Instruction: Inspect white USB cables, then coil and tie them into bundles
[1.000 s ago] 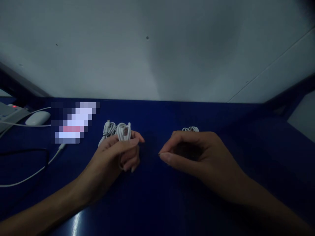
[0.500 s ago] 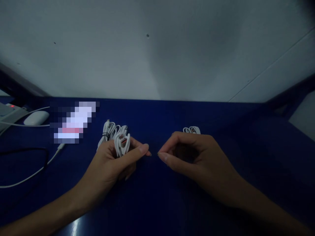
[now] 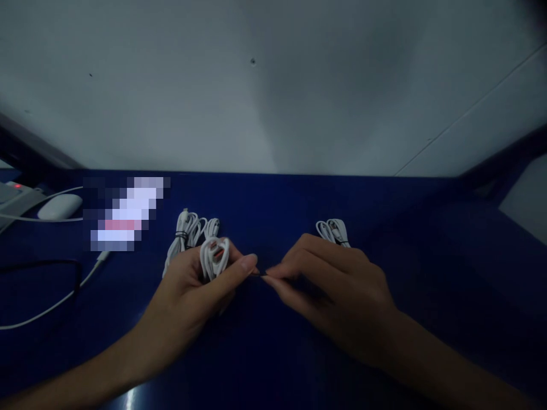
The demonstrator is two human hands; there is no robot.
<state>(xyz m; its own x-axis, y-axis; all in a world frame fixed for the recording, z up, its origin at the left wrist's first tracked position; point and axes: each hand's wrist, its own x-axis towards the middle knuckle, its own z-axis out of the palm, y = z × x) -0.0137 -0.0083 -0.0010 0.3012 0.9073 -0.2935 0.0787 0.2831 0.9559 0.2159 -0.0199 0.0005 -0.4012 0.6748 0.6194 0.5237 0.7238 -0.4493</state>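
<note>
- Blue tabletop [image 3: 265,359]: near edge cut off by frame
- Right hand [image 3: 342,290]: fingertips pinching thin dark strand [image 3: 258,275]; palm hidden
- Left hand [image 3: 182,299]: gripping coiled white cable [image 3: 214,257], lower loops concealed
- Tied white cable bundle [image 3: 182,234]: on tabletop, partly behind left hand
- Thin dark strand: between both hands' fingertips, barely legible, ends obscured

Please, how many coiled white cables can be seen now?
4: a held coil in the left hand, a black-tied coil and a neighbouring coil behind it, a separate coil beyond the right hand. Hands may hide more.
</note>
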